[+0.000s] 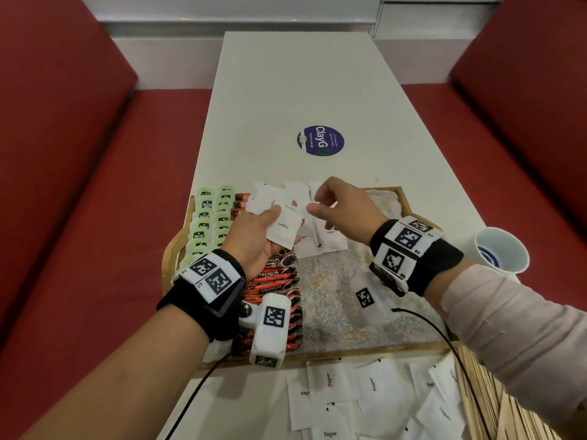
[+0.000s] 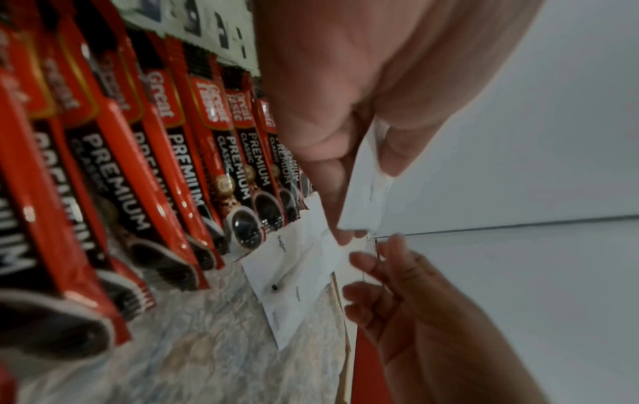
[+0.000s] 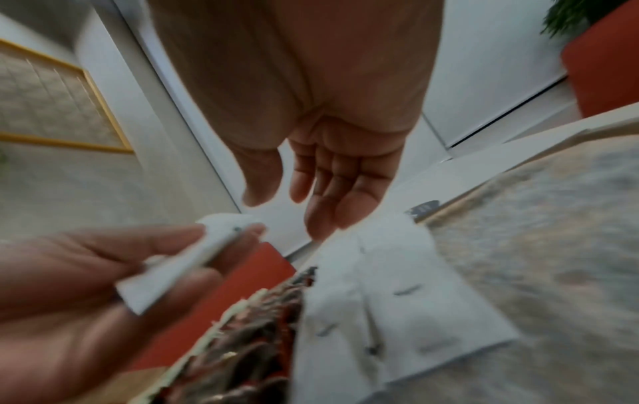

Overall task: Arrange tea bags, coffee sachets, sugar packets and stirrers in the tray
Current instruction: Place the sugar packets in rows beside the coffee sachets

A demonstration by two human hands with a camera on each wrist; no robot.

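At the tray's (image 1: 401,198) left edge stand two rows of green tea bags (image 1: 209,217), then a long overlapped row of red coffee sachets (image 1: 276,281). Above these, the left hand (image 1: 254,239) has its grip closed on a fan of white sugar packets (image 1: 279,217), thumb on top, fingers beneath. The packets are flat, square, paper and printed "Sugar"; I judge them light, limp and slippery against each other, best pinched near an edge. Just beside, the right hand (image 1: 336,208) hangs with loose, half-curled fingers, holding nothing. Below it a few packets already lie on the tray's floral liner. More lie loose on the counter (image 1: 317,90) nearer the person.
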